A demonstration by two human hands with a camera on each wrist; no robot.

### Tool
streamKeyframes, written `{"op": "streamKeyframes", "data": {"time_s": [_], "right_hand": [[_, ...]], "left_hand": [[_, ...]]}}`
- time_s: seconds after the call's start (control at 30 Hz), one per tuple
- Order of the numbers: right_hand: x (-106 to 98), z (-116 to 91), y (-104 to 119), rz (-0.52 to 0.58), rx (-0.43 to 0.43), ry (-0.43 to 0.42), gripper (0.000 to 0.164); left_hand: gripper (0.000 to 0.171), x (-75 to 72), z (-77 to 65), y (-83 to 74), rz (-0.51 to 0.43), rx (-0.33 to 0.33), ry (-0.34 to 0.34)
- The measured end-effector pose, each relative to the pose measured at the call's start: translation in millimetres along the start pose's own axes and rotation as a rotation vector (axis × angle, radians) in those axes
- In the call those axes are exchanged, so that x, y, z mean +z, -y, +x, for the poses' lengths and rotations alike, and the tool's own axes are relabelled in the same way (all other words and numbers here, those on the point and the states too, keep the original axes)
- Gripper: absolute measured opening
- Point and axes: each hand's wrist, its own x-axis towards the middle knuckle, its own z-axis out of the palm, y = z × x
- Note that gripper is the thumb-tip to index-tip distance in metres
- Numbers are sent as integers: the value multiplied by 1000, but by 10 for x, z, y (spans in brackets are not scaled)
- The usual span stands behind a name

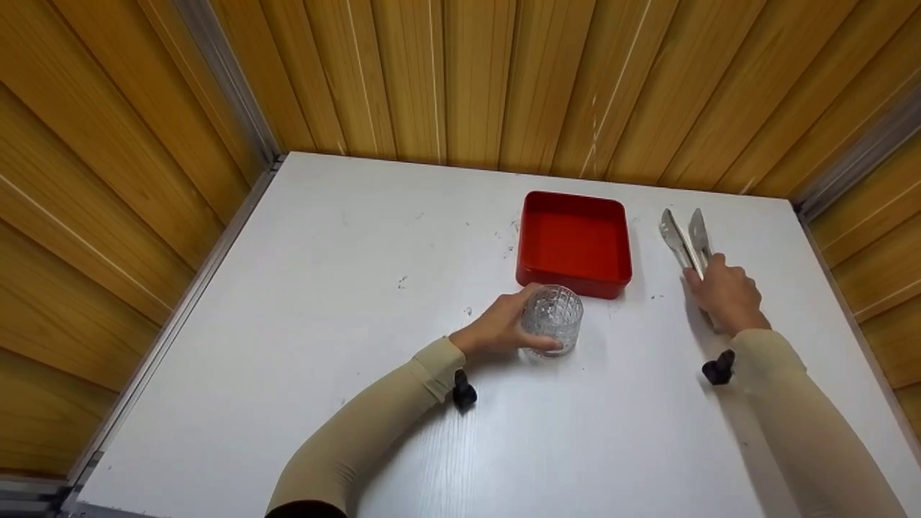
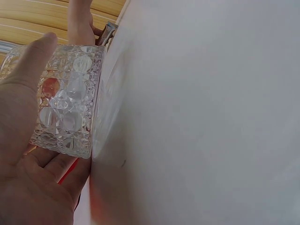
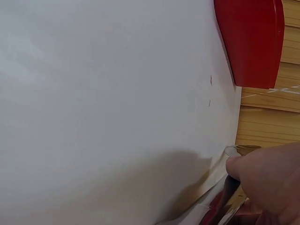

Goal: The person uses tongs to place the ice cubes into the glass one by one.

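My left hand point(image 1: 496, 327) holds a clear cut-glass tumbler point(image 1: 557, 320), its thumb on the near side and fingers around the far side. In the left wrist view the patterned tumbler point(image 2: 65, 105) has its base at or close to the tabletop; I cannot tell whether it touches. On the right, my right hand point(image 1: 728, 291) grips a pair of metal tongs point(image 1: 680, 241) by the handles. The two tong tips stand apart and point to the back wall. In the right wrist view, the thumb presses on the tongs point(image 3: 229, 199), and the hand point(image 3: 272, 176) hides part of them.
A square red tray point(image 1: 575, 286) with raised walls sits just behind the tumbler, left of the tongs. The white tabletop point(image 1: 345, 273) has small dark marks. Wood-look panels point(image 1: 475, 86) enclose it at the back and sides.
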Motion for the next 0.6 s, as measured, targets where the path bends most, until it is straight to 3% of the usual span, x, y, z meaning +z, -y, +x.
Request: {"op": "streamKeyframes", "data": {"time_s": [0.3,0.6], "right_hand": [[-110,-26,-12,2,26,65,93],[-258,-60,-38,1,-25,-43,103]], "left_hand": [[82,-40,-22,-62,17,-21,26],[83,-246,-195,-24,77,-29,23]]}}
